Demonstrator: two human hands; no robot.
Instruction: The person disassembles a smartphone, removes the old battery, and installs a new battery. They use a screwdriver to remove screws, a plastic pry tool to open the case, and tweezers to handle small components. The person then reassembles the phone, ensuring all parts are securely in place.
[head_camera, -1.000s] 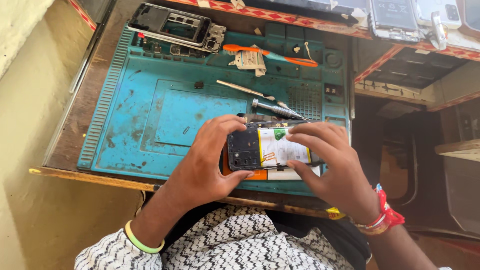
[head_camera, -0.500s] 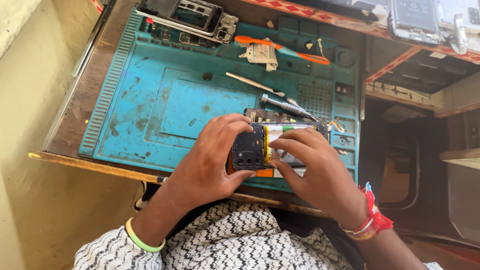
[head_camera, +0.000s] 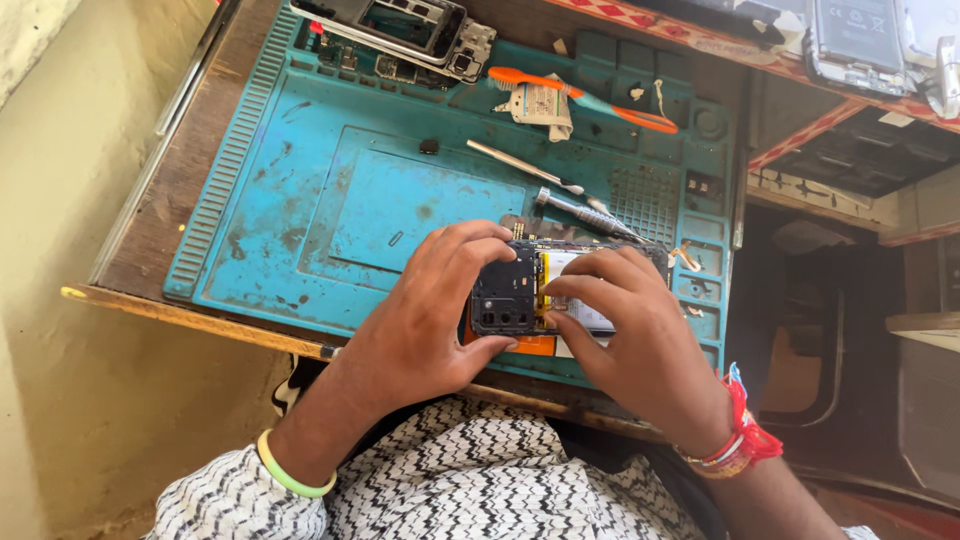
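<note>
An opened phone (head_camera: 520, 295) with its back cover off lies flat near the front edge of a blue repair mat (head_camera: 330, 200). Its dark inner frame and pale battery show. My left hand (head_camera: 425, 330) grips the phone's left end, thumb under and fingers over the top edge. My right hand (head_camera: 635, 345) covers the right part, its fingertips pressing on the battery area. An orange flat piece shows just under the phone.
A metal screwdriver (head_camera: 585, 212) and thin tweezers (head_camera: 520, 165) lie just behind the phone. An orange-handled brush (head_camera: 590, 100) and another disassembled phone frame (head_camera: 400, 25) sit at the mat's far edge. More phones (head_camera: 850, 45) rest on a shelf at right.
The view has shifted so the mat sits higher and nearer. My right fingers have slid further over the battery, covering more of it. Both hands still hold the phone.
</note>
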